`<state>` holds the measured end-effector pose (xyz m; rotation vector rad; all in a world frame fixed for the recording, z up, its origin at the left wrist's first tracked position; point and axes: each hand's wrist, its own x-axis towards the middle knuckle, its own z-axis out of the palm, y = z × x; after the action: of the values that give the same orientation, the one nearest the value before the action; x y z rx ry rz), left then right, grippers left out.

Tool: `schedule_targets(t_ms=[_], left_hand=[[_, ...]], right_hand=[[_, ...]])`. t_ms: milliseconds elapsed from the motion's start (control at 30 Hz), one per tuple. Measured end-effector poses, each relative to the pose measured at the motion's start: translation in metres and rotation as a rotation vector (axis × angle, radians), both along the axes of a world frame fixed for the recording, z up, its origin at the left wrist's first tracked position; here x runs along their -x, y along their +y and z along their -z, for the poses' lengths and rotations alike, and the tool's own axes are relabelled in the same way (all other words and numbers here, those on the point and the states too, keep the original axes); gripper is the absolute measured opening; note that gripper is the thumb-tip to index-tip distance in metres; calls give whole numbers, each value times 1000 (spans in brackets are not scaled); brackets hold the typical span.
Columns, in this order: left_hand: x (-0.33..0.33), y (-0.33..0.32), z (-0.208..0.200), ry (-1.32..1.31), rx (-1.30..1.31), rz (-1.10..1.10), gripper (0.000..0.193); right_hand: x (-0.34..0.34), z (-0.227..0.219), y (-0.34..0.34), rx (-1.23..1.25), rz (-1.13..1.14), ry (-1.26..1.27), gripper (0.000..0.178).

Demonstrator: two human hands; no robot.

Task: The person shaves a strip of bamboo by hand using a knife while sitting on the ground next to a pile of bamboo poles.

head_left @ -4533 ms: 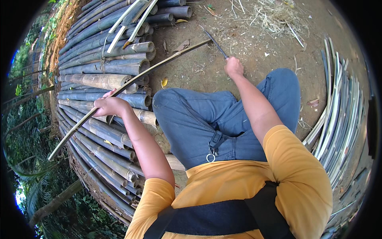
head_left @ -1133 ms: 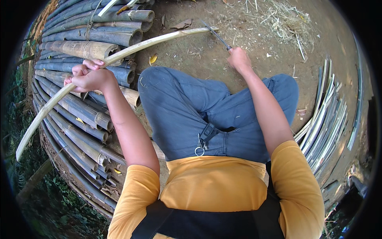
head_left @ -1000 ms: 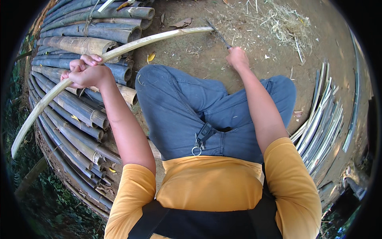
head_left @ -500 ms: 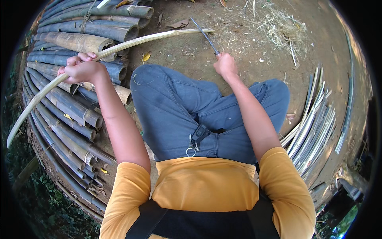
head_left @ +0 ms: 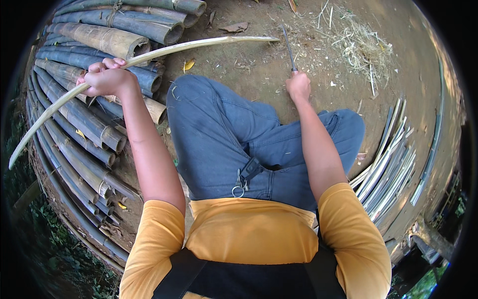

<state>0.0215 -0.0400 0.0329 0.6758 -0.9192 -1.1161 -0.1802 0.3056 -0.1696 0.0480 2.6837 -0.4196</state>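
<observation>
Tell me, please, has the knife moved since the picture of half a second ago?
Yes. The knife has moved to the right: its tip is now farther from the dry brown leaf.

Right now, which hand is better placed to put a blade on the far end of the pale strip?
Probably the right hand: it holds the knife close to that end. The left hand grips the pale strip much farther back.
</observation>
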Motion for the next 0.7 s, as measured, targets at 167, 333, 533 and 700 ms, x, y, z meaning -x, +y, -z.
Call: schedule_targets(t_ms=[167,333,533,700], left_hand=[[0,14,-11,30,82,121,24],[17,39,-38,101,223,290,28],[38,83,-66,165,278,369,21],[47,103,-73,159,309,334,19]], right_hand=[[-6,-36,-6,91,-77,22,27],[-18,-68,2,207,-330,52,24],[-68,-140,-10,383,-393,-16,19],[-110,-178,-14,486,-392,-2,16]])
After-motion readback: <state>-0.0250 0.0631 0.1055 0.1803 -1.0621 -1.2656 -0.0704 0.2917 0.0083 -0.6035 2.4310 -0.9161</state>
